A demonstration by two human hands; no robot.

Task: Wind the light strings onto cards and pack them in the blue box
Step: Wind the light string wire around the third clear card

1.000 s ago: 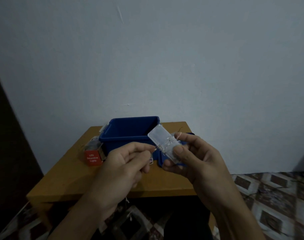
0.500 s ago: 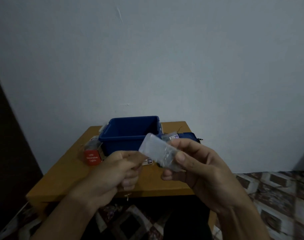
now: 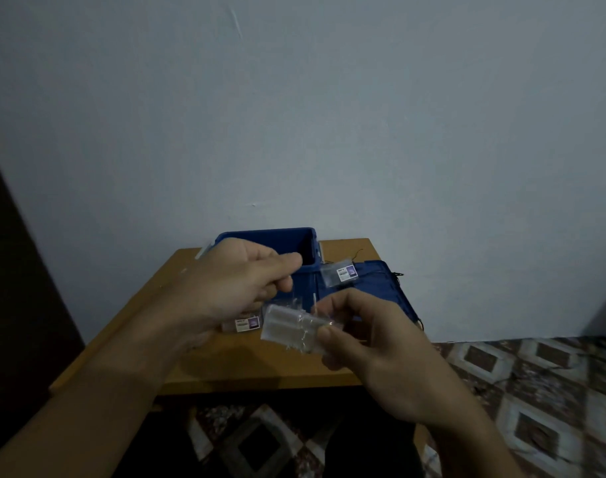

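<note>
My right hand (image 3: pixel 374 353) pinches one end of a clear card (image 3: pixel 287 327) with thin wire of a light string wound round it, held over the table's middle. Just above the card's left end, my left hand (image 3: pixel 232 288) has its thumb and forefinger pinched together on the fine wire, which is barely visible. The open blue box (image 3: pixel 306 250) stands behind the hands at the table's back, partly hidden by my left hand. Its inside is too dark to see.
The small wooden table (image 3: pixel 246 370) stands against a grey wall. A blue lid (image 3: pixel 380 284) lies right of the box with a small labelled clear bag (image 3: pixel 339 274) on it. Another labelled bag (image 3: pixel 244 324) lies under my left hand. Patterned tile floor lies around.
My left hand has risen and moved forward over the box's front. The card in my right hand has dropped lower and turned flatter. The red carton at the left is now hidden.
</note>
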